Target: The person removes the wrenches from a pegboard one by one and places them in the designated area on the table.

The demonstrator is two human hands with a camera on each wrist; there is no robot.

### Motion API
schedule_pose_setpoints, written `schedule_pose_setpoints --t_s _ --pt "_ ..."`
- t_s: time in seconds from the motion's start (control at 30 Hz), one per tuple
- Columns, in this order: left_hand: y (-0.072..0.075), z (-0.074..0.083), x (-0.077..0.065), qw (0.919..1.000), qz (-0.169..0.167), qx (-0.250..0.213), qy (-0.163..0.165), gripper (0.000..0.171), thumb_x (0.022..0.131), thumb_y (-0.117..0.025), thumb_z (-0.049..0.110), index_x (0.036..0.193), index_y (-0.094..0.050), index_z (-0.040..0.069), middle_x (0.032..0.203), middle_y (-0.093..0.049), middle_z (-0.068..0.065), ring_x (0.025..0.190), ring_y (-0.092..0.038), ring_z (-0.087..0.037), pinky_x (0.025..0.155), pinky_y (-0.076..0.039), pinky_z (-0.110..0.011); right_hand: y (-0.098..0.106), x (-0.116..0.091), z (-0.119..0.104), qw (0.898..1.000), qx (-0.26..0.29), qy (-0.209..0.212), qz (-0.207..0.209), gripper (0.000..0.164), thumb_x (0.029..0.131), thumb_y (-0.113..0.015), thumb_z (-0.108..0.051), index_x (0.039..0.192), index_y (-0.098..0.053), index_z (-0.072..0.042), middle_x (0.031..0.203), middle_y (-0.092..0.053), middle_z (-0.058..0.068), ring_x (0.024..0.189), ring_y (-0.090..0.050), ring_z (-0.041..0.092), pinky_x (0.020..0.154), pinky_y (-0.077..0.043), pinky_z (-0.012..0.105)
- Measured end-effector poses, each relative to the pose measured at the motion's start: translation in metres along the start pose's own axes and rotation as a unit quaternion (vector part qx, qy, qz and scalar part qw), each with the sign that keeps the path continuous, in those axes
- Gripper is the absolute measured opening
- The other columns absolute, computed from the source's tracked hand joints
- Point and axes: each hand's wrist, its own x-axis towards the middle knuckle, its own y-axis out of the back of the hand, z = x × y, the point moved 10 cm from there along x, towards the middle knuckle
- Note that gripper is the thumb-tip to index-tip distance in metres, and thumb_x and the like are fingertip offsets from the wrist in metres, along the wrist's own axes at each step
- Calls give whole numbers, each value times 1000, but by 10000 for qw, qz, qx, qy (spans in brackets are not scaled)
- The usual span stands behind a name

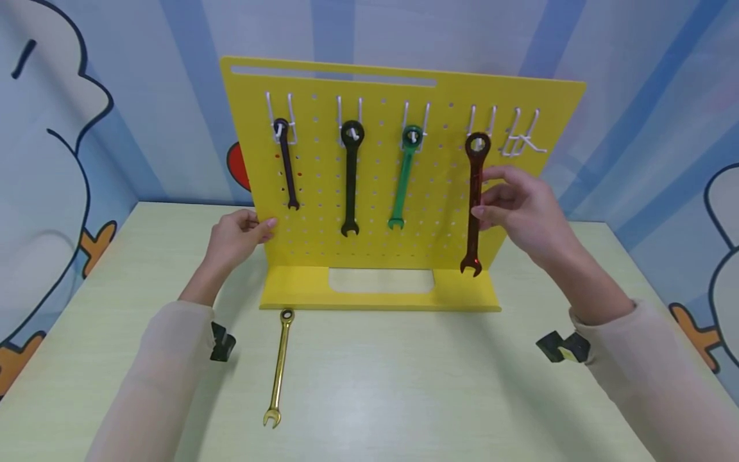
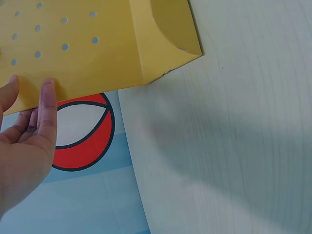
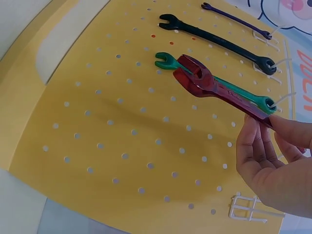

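My right hand (image 1: 522, 208) pinches a red combination wrench (image 1: 475, 212) by its shank, ring end up, in front of the fourth hook from the left. Whether the ring is on that hook is hard to tell. In the right wrist view the red wrench (image 3: 229, 95) stands out from the board, its open end toward the camera. At the yellow pegboard's (image 1: 323, 250) left edge, my left hand (image 1: 233, 237) grips the board between thumb and fingers. A purple wrench (image 1: 287, 167), a black wrench (image 1: 350, 186) and a green wrench (image 1: 402, 183) hang from the other hooks.
A gold wrench (image 1: 278, 372) lies on the pale table (image 1: 369, 398), before the pegboard's base. The rightmost white hook (image 1: 522, 138) carries no wrench. Behind the board stands a blue striped backdrop (image 1: 404, 32) with cartoon figures.
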Motion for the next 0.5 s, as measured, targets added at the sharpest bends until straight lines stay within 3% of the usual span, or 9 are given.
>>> schedule_pose_setpoints --t_s 0.13,0.17,0.2,0.3,0.43,0.5 --pt "1 2 -1 10000 0 -9 -67 58 74 -52 67 103 -58 17 90 -64 1 79 -65 -10 80 -50 -35 -1 -1 -2 10000 46 56 -25 40 87 -57 4 125 -46 -4 87 -59 9 70 -62 17 67 -52 28" --pt "-1 -5 3 9997 134 184 -93 63 70 -50 72 103 -58 20 89 -64 4 77 -65 -8 78 -50 -35 -1 -1 -3 10000 56 62 -33 40 87 -57 4 125 -46 -4 87 -59 10 71 -62 17 67 -52 28" --pt "0 -1 0 9997 130 156 -102 63 69 -50 73 102 -58 19 89 -64 4 76 -65 -7 77 -51 -34 -1 -2 -4 9999 72 61 -42 40 87 -57 5 125 -46 -4 87 -59 10 71 -62 17 67 -52 28" --pt "8 26 -21 10000 -72 37 -11 63 74 -53 67 105 -59 13 93 -65 -2 81 -66 -13 76 -51 -36 -3 -3 -5 9999 93 49 -74 39 87 -57 5 123 -47 -4 88 -59 12 72 -62 18 67 -52 29" --pt "22 78 -63 9990 -368 -147 201 51 85 -57 47 109 -56 1 101 -63 -15 93 -64 -25 84 -48 -40 -7 -5 -7 9998 23 66 -177 37 87 -58 4 122 -48 -4 91 -59 15 75 -62 19 70 -52 30" --pt "26 90 -74 9988 -397 -173 219 47 88 -56 41 109 -55 -1 102 -62 -17 95 -63 -28 89 -45 -40 -10 -5 -6 9996 -34 117 -269 37 86 -59 3 121 -48 -3 91 -58 17 75 -62 20 70 -52 29"
